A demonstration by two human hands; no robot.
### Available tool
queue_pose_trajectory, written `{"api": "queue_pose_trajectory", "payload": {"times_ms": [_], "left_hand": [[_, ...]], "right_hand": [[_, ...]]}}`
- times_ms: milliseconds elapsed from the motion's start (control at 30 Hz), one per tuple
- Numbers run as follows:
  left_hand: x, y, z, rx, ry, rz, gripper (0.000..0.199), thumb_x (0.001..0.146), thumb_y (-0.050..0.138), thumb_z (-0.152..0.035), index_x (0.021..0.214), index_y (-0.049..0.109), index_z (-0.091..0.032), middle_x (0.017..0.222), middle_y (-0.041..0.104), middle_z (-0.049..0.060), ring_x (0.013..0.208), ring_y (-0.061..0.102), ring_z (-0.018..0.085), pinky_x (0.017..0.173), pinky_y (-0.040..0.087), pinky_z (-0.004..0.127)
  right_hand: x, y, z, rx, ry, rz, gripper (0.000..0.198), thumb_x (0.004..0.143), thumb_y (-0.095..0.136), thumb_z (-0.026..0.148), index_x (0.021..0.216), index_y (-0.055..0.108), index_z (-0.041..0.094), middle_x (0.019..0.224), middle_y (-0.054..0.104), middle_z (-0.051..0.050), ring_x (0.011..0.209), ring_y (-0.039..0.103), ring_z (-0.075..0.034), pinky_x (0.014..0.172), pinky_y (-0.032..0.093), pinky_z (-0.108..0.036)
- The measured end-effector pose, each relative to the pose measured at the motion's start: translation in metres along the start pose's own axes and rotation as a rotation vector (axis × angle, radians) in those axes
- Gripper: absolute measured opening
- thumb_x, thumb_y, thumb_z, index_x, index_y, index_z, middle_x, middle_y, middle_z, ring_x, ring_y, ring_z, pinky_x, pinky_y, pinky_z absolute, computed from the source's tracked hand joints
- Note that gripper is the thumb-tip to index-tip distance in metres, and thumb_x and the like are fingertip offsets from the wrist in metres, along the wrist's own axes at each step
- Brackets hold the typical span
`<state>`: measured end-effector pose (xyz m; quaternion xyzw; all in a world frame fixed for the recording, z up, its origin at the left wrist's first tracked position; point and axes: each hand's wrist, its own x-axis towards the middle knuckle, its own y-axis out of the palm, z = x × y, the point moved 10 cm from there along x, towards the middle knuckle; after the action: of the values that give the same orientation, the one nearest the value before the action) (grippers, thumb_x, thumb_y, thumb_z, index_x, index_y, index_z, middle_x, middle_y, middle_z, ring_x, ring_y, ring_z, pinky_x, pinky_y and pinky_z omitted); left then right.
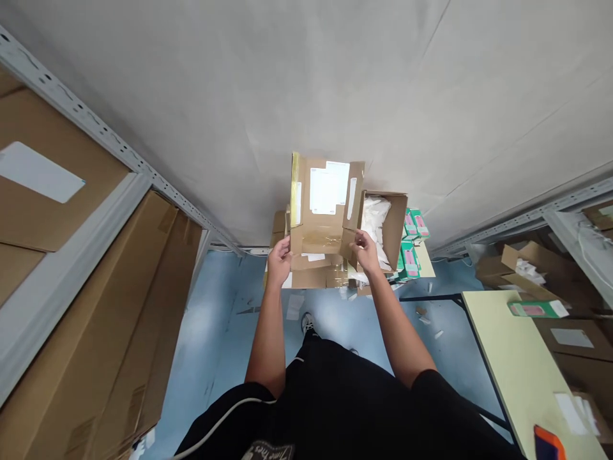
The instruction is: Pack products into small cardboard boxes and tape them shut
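Observation:
A flattened or opened cardboard box [320, 227] with white labels [325, 188] and yellowish tape along its left edge is held up before me. My left hand [279, 260] grips its lower left edge between thumb and fingers. At the lower right, my right hand [366, 251] pinches a flap of the same box. Just beyond my right hand stands an open carton [395, 223] with crumpled white packing material [376, 220] inside. More cardboard [311, 276] lies beneath the held box, partly hidden by it.
Green and pink boxes [409, 259] stand right of the open carton. Large cartons [96, 306] fill the rack on my left. At right is a pale table [507, 345] bearing a green box [537, 309], with shelved cartons behind it. Scraps lie on the blue floor [215, 332].

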<state>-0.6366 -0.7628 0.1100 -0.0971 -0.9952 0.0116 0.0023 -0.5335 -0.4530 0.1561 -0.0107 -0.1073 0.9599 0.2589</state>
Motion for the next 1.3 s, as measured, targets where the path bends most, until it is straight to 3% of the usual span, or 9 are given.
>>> {"api": "queue_pose_trajectory", "payload": {"times_ms": [133, 233, 367, 500, 700, 833, 1000, 1133, 1300], "left_hand": [[-0.019, 0.046, -0.024, 0.031, 0.035, 0.083, 0.056, 0.082, 0.059, -0.016, 0.138, 0.064, -0.017, 0.135, 0.07, 0.012, 0.121, 0.068, 0.023, 0.106, 0.054, 0.038], [-0.041, 0.101, -0.04, 0.091, 0.065, 0.158, 0.055, 0.083, 0.06, -0.015, 0.138, 0.064, -0.019, 0.134, 0.07, 0.011, 0.119, 0.069, 0.022, 0.105, 0.054, 0.036], [-0.082, 0.204, -0.049, 0.119, 0.059, 0.34, 0.057, 0.083, 0.058, -0.012, 0.139, 0.063, -0.017, 0.132, 0.071, 0.011, 0.115, 0.07, 0.02, 0.103, 0.055, 0.035], [-0.133, 0.319, -0.043, 0.123, 0.018, 0.546, 0.062, 0.077, 0.058, -0.008, 0.139, 0.063, -0.014, 0.13, 0.072, 0.013, 0.109, 0.072, 0.02, 0.099, 0.057, 0.036], [-0.22, 0.471, -0.031, 0.124, -0.01, 0.807, 0.063, 0.07, 0.059, -0.008, 0.133, 0.066, -0.013, 0.125, 0.073, 0.015, 0.107, 0.072, 0.022, 0.097, 0.057, 0.037], [-0.265, 0.55, -0.02, 0.168, -0.015, 0.955, 0.056, 0.071, 0.061, -0.014, 0.127, 0.068, -0.014, 0.123, 0.074, 0.015, 0.108, 0.072, 0.022, 0.096, 0.058, 0.037], [-0.3, 0.637, -0.003, 0.224, -0.049, 1.15, 0.054, 0.071, 0.064, -0.022, 0.124, 0.069, -0.015, 0.115, 0.077, 0.012, 0.104, 0.074, 0.023, 0.091, 0.06, 0.037], [-0.317, 0.703, 0.014, 0.247, -0.136, 1.248, 0.06, 0.069, 0.069, -0.025, 0.128, 0.068, -0.016, 0.111, 0.077, 0.011, 0.098, 0.075, 0.022, 0.083, 0.061, 0.034], [-0.328, 0.793, 0.027, 0.226, -0.273, 1.325, 0.067, 0.066, 0.07, -0.024, 0.133, 0.066, -0.013, 0.11, 0.077, 0.011, 0.088, 0.074, 0.02, 0.076, 0.059, 0.03]], "right_hand": [[-0.022, -0.056, -0.009, 0.085, 0.059, 0.0, 0.055, 0.078, 0.066, 0.038, 0.131, 0.066, 0.022, 0.115, 0.07, -0.006, 0.094, 0.063, -0.02, 0.085, 0.056, -0.037], [-0.046, -0.123, -0.023, 0.136, 0.07, -0.093, 0.058, 0.078, 0.067, 0.041, 0.132, 0.068, 0.021, 0.117, 0.071, -0.009, 0.097, 0.065, -0.023, 0.084, 0.057, -0.039], [-0.097, -0.235, -0.054, 0.161, 0.088, -0.25, 0.058, 0.075, 0.069, 0.041, 0.129, 0.068, 0.02, 0.11, 0.074, -0.01, 0.098, 0.067, -0.025, 0.083, 0.057, -0.039], [-0.173, -0.347, -0.09, 0.216, 0.138, -0.388, 0.056, 0.073, 0.071, 0.042, 0.125, 0.067, 0.02, 0.108, 0.075, -0.01, 0.091, 0.068, -0.024, 0.074, 0.056, -0.035], [-0.298, -0.476, -0.131, 0.259, 0.227, -0.622, 0.053, 0.068, 0.072, 0.041, 0.117, 0.064, 0.023, 0.105, 0.071, -0.006, 0.084, 0.067, -0.02, 0.065, 0.055, -0.029], [-0.364, -0.534, -0.152, 0.298, 0.27, -0.773, 0.048, 0.065, 0.07, 0.037, 0.111, 0.064, 0.023, 0.097, 0.069, -0.003, 0.077, 0.066, -0.018, 0.063, 0.055, -0.029], [-0.415, -0.581, -0.179, 0.325, 0.314, -0.92, 0.048, 0.066, 0.068, 0.038, 0.112, 0.062, 0.024, 0.096, 0.068, -0.003, 0.077, 0.065, -0.018, 0.063, 0.055, -0.029], [-0.436, -0.62, -0.196, 0.312, 0.367, -1.034, 0.051, 0.064, 0.067, 0.04, 0.112, 0.062, 0.024, 0.094, 0.065, -0.003, 0.075, 0.063, -0.018, 0.062, 0.054, -0.03], [-0.438, -0.675, -0.201, 0.283, 0.416, -1.166, 0.047, 0.064, 0.067, 0.038, 0.108, 0.064, 0.023, 0.09, 0.062, -0.001, 0.075, 0.062, -0.018, 0.063, 0.054, -0.031]]}}
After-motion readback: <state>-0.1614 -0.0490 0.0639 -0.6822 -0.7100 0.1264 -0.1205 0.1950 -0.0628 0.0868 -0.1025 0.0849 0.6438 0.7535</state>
